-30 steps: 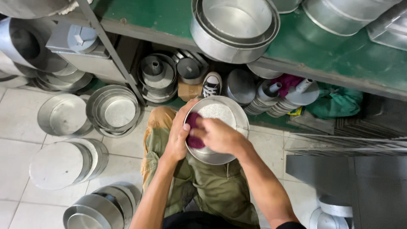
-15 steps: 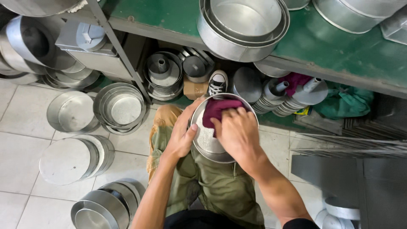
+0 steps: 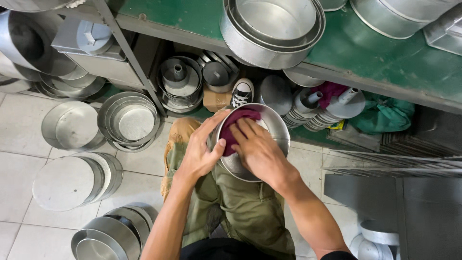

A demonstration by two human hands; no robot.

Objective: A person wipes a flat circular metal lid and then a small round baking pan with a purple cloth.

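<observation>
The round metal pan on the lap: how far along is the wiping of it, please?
In hand: the left hand grips the rim of the round metal pan, and the right hand presses a dark red cloth inside it. Done: the bare part of its inside looks shiny, but I cannot tell how much has been wiped. Left: stacks of pans sit on the floor; whether they are wiped is not visible.

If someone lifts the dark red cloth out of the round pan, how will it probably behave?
The dark red cloth is bunched under the right hand, so it is probably floppy and light. Inside the smooth metal pan it likely slides easily.
</observation>
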